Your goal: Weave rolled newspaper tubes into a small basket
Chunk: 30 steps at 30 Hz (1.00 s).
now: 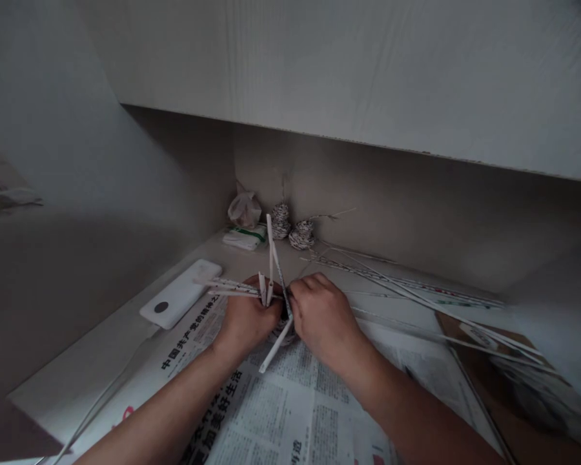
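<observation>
Between my two hands is a small woven piece (285, 330) made of rolled paper strips, mostly hidden by the fingers. Several paper strips (270, 252) stick out of it, some upward, some to the left and one toward me. My left hand (248, 318) is closed round its left side. On the right side, my right hand (322, 311) has its fingers bent against a strip at the piece's edge; its fingertips are partly hidden. Printed newspaper (275, 400) lies under both hands.
A white power bank (180, 294) with a cable lies left. At the back stand two woven paper pieces (302, 235), a tissue pack (244, 236) and a plastic bag (244, 210). Long paper strips (407, 284) stretch right, near brown cardboard (484, 368). A cabinet panel (348, 77) overhangs the desk.
</observation>
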Available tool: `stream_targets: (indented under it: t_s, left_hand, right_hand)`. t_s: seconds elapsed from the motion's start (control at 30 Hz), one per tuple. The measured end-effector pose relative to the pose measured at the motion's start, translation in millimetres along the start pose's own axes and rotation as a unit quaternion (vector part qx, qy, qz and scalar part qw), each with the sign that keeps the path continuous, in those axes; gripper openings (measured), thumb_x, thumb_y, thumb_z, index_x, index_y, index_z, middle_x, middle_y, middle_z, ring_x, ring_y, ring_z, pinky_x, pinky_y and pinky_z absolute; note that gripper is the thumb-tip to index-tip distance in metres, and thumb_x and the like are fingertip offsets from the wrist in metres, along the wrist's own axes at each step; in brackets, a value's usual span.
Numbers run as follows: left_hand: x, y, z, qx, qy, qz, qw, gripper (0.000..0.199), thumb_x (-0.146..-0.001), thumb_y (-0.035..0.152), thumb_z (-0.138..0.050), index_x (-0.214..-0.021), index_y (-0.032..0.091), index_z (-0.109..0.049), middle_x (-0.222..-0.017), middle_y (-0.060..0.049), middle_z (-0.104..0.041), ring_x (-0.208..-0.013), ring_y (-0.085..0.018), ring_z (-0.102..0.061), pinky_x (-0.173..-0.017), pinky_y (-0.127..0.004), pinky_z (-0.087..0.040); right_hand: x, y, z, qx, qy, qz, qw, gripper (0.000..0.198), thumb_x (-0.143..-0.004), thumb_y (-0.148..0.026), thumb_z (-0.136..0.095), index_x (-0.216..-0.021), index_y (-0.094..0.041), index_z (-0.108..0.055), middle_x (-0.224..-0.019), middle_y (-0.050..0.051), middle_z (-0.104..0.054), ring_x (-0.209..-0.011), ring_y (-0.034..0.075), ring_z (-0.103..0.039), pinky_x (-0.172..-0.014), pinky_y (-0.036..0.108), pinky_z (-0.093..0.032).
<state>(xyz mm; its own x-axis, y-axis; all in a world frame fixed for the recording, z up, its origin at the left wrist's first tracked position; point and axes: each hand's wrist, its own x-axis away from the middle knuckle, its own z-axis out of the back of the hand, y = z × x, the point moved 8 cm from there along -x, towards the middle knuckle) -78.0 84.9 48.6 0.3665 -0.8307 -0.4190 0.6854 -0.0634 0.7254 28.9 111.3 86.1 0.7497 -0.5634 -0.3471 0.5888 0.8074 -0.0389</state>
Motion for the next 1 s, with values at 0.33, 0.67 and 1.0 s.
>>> stream_targets:
  t_s: [0.33, 0.67, 1.0]
  left_hand:
    - [0, -1, -1, 0.01, -0.003, -0.002, 1.0, 0.021, -0.067, 0.008, -0.053, -0.071, 0.02, -0.07, -0.073, 0.0, -0.071, -0.072, -0.017, -0.066, -0.068, -0.026, -0.049]
    - [-4, -6, 7, 0.033, 0.002, 0.033, 0.999, 0.021, -0.067, 0.011, -0.056, -0.074, 0.021, -0.073, -0.077, 0.0, -0.074, -0.074, -0.019, -0.069, -0.071, -0.027, -0.052]
    - [-6, -18, 9, 0.046, 0.031, 0.067, 0.996, 0.021, -0.067, 0.013, -0.057, -0.076, 0.022, -0.074, -0.076, 0.0, -0.075, -0.074, -0.02, -0.07, -0.072, -0.029, -0.055]
  right_hand:
    - [-1, 2, 1, 0.037, 0.018, 0.009, 0.999, 0.01, -0.086, -0.013, -0.054, -0.081, -0.017, -0.062, -0.079, 0.007, -0.065, -0.087, 0.022, -0.054, -0.074, 0.032, -0.04]
    - [0, 26, 13, -0.015, -0.016, -0.067, 0.998, 0.02, -0.086, -0.036, -0.063, -0.094, -0.019, -0.06, -0.086, 0.004, -0.069, -0.073, 0.019, -0.063, -0.059, 0.028, -0.036]
    - [2, 42, 37, -0.078, -0.002, -0.057, 0.995, 0.01, -0.086, -0.019, -0.059, -0.08, -0.019, -0.066, -0.076, 0.002, -0.07, -0.071, 0.015, -0.063, -0.064, 0.027, -0.037]
